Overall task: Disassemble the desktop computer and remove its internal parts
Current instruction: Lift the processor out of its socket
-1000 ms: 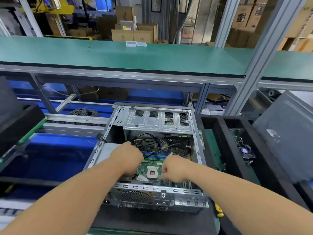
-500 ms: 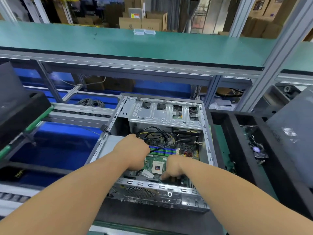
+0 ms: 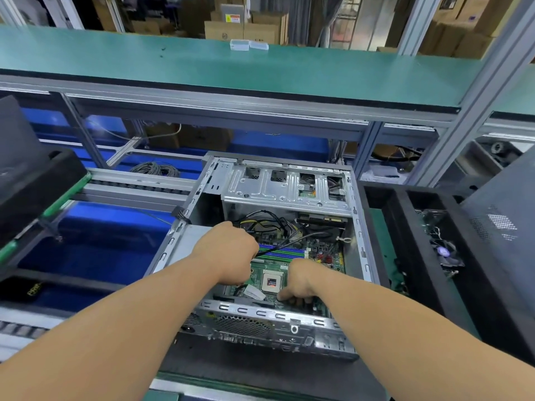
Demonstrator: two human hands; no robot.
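Inside the opened computer case (image 3: 262,316), on the dark mat at the near edge of the workstation: side panel already off, interior exposed from above. No cooler over the processor (image 3: 271,282), bare in its socket on the green motherboard (image 3: 269,270) near the case's front-facing rim, so heatsink and fan apparently out. Toward the far end of the case, drive cage (image 3: 285,188) in place, with cut-outs showing little inside. Between cage and processor, memory sticks (image 3: 285,251) seated in blue and green slots, and a bundle of black and yellow cables (image 3: 269,224) plugged in or draped across. Black card or drive (image 3: 321,219) under the cage, at the case's right wall, not yet out.

Left hand (image 3: 228,253) over the case's left half, fingers curled, seemingly gripping a black cable (image 3: 292,244) running right across the memory; exact hold hidden beneath the knuckles. Right hand (image 3: 295,282) low beside the processor, fingers curled down onto the motherboard edge just behind the near rim; whether pinching a connector or a screw, cannot tell.

Right of the case, black foam tray (image 3: 405,256) holding a removed fan part (image 3: 443,250).

Roughly midway, by judgement: cover and cooling gone; cables, memory, processor, motherboard and cage contents left.
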